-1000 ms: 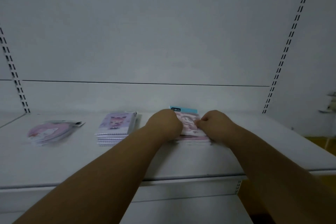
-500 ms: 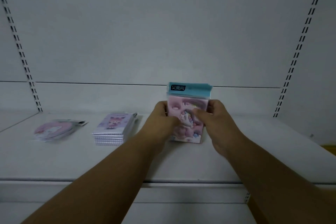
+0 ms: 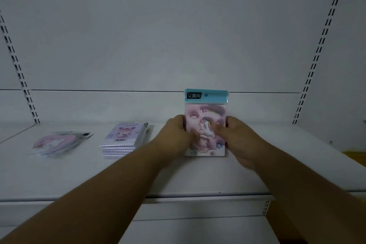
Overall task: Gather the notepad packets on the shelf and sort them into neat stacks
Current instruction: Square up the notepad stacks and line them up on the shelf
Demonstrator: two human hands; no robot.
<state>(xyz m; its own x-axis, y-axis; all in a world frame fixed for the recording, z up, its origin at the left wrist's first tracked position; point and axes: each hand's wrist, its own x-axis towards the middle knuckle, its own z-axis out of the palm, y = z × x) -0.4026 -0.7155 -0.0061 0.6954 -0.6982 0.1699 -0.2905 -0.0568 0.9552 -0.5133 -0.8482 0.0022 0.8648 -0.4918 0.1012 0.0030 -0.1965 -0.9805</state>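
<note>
Holding the pink packets [image 3: 206,125] upright on the shelf [image 3: 198,176] with the left hand [image 3: 177,134] and right hand [image 3: 235,136] curled round the 2 sides (squaring edges, probably), then needing laying down flat.

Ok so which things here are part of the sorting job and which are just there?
Part of the job:
pink unicorn packets, held upright by left hand and right hand
purple notepad stack
round pink packet

Just there:
shelf
slotted uprights
</note>
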